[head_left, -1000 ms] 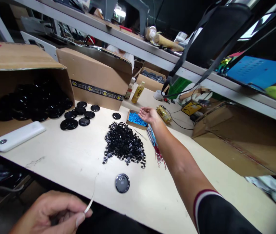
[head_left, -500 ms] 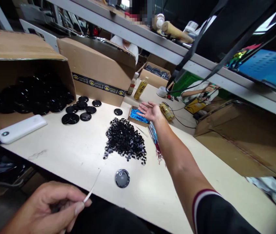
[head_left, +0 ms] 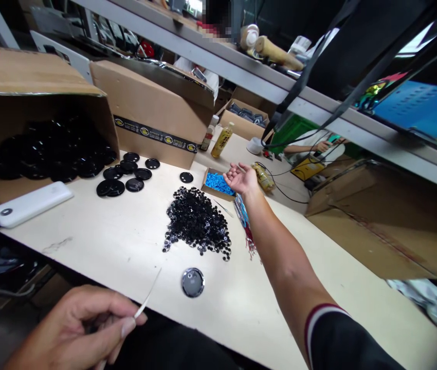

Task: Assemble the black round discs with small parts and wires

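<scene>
Pinching: the left hand, low before the table's near edge, grips a thin white strip between thumb and forefinger, its fine end pointing away over the white table.
Right hand: palm up, fingers loosely bent and apart, over or just beside a small cardboard box; from where I stand, I can't tell whether anything tiny lies in it.
Inside that box: bright blue pieces, plenty of them.
Middle: small black discs lie heaped nearer the person than the blue.
Near edge: a dark round part with a shiny rim lies by itself between heap and edge.
Beside the right forearm: a bundle of blue, white and red wires, partly hidden by the arm; a slim pointed tool lies between bundle and heap.
Left side: larger black discs sit loosely grouped before a big carton filled with more, a white oblong device near them.
Far side: one yellow bottle stands; a second yellow bottle lies past the right wrist.
</scene>
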`<state>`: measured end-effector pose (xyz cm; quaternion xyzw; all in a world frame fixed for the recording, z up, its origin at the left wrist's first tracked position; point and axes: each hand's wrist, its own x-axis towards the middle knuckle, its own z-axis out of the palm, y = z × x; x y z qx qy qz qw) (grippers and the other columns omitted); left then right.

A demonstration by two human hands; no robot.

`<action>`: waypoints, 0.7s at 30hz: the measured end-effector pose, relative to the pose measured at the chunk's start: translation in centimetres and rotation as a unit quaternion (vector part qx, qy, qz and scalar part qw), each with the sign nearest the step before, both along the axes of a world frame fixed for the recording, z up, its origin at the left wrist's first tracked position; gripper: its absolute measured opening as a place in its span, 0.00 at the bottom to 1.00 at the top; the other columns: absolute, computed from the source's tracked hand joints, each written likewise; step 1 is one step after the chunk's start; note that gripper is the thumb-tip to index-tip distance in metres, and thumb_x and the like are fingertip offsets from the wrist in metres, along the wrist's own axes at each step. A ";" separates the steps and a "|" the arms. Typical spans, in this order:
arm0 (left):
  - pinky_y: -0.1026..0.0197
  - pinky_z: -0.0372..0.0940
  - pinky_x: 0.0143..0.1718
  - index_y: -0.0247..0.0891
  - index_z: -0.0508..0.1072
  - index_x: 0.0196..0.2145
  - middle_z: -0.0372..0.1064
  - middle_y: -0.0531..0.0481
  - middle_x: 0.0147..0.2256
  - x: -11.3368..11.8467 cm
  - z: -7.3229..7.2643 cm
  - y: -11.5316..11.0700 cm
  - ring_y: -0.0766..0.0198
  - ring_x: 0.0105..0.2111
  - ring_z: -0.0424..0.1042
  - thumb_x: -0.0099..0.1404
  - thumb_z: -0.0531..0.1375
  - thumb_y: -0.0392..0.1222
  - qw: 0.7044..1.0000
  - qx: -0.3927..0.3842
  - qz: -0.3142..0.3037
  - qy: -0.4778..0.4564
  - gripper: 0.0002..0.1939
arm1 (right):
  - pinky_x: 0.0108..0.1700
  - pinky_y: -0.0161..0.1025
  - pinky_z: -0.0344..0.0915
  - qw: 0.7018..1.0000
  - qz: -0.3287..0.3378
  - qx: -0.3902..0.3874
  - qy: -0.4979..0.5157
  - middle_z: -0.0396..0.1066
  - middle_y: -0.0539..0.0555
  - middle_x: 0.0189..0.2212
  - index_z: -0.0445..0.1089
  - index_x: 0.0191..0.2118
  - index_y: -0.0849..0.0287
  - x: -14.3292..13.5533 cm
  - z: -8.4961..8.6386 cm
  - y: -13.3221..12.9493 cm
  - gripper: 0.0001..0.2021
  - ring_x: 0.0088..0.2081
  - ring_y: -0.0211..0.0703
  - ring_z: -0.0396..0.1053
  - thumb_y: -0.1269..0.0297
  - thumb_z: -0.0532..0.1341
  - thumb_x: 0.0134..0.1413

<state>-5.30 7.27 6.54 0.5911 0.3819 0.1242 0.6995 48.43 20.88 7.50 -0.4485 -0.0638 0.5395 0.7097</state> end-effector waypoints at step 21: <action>0.71 0.63 0.18 0.39 0.87 0.33 0.68 0.52 0.17 2.9 5.0 0.5 0.71 0.17 0.63 0.59 0.73 0.55 0.996 -0.088 0.029 -0.005 0.15 | 0.36 0.36 0.78 0.997 -0.072 -0.006 0.011 0.76 0.53 0.31 0.70 0.46 0.56 -2.0 1.9 0.5 0.13 0.32 0.40 0.77 0.63 0.48 0.73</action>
